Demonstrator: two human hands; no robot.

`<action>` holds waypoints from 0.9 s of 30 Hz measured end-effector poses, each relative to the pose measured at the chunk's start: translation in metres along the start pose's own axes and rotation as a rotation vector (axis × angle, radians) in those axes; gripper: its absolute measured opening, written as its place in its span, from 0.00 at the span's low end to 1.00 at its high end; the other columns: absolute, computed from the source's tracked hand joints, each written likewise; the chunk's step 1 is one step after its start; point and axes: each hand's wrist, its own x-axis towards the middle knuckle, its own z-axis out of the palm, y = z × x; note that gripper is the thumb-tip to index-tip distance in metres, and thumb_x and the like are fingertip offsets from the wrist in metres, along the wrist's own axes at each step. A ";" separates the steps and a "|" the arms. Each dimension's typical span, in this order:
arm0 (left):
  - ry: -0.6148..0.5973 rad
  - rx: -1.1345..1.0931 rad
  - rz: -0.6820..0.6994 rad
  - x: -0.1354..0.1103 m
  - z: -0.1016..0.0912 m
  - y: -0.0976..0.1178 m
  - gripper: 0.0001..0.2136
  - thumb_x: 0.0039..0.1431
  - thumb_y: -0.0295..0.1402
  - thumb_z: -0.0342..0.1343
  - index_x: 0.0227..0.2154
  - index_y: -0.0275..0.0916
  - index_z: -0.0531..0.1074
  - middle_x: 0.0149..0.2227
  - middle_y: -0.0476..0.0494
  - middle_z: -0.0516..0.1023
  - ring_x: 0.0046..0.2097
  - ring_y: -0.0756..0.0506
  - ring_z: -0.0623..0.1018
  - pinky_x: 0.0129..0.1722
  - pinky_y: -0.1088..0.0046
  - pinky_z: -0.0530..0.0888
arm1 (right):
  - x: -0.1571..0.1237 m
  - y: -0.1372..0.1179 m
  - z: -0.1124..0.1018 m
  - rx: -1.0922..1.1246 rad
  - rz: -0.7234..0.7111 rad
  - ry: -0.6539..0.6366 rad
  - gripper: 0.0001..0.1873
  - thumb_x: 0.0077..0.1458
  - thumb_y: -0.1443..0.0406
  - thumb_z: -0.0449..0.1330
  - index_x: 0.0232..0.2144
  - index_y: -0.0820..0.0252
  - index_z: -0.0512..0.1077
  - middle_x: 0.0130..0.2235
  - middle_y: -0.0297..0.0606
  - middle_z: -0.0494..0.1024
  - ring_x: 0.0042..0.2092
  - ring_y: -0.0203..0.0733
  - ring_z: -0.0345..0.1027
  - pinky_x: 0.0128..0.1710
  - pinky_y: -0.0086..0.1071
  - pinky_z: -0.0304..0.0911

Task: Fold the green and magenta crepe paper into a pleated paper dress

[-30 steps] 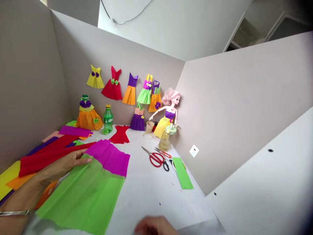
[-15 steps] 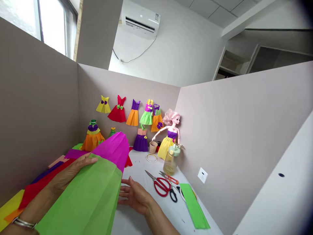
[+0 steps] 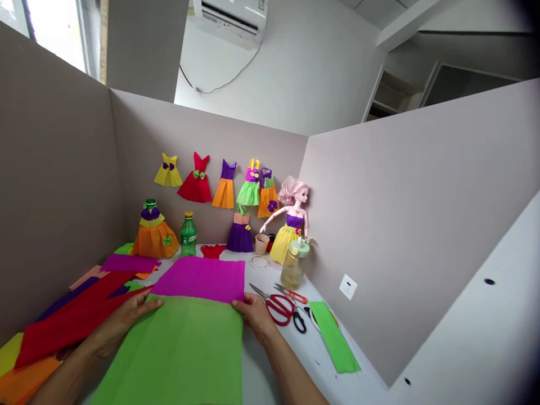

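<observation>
Both my hands hold a piece of crepe paper, a broad green sheet (image 3: 185,349) with a magenta strip (image 3: 200,278) along its far edge. My left hand (image 3: 135,312) pinches the left edge near the seam, thumb on top. At the right end of the seam my right hand (image 3: 253,315) grips the other edge, thumb on top and fingers underneath. The paper is spread fairly flat between them, facing me, and its near end runs out of view.
Red-handled scissors (image 3: 280,309), a glass jar (image 3: 292,270) and a folded green strip (image 3: 335,337) lie to the right. Coloured paper (image 3: 76,315) is piled left. Behind stand a green bottle (image 3: 188,236) and a doll (image 3: 294,219); small paper dresses (image 3: 200,180) hang on the partition.
My right hand was open beside the paper and now grips its right edge. The paper, tilted and bent before, is now spread flat and lower. The green bottle shows fully.
</observation>
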 end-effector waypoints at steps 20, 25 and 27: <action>-0.307 0.030 0.161 0.026 0.001 -0.052 0.18 0.31 0.33 0.77 0.29 0.38 0.80 0.31 0.44 0.83 0.35 0.38 0.82 0.36 0.68 0.77 | 0.013 0.011 -0.033 -0.704 0.051 -0.074 0.17 0.65 0.58 0.61 0.52 0.62 0.71 0.52 0.42 0.75 0.48 0.46 0.73 0.46 0.44 0.72; -0.352 0.029 0.128 0.021 0.001 -0.046 0.18 0.33 0.34 0.77 0.31 0.38 0.80 0.29 0.45 0.83 0.36 0.37 0.83 0.39 0.64 0.77 | 0.011 0.007 -0.036 -0.724 0.120 -0.101 0.18 0.66 0.58 0.61 0.53 0.61 0.70 0.52 0.42 0.74 0.48 0.46 0.73 0.47 0.44 0.72; -0.362 0.042 0.122 0.020 0.002 -0.045 0.18 0.33 0.35 0.77 0.30 0.39 0.80 0.28 0.46 0.83 0.36 0.36 0.83 0.40 0.63 0.77 | 0.010 0.006 -0.035 -0.744 0.140 -0.097 0.18 0.66 0.58 0.61 0.54 0.61 0.70 0.53 0.43 0.74 0.49 0.47 0.73 0.47 0.45 0.72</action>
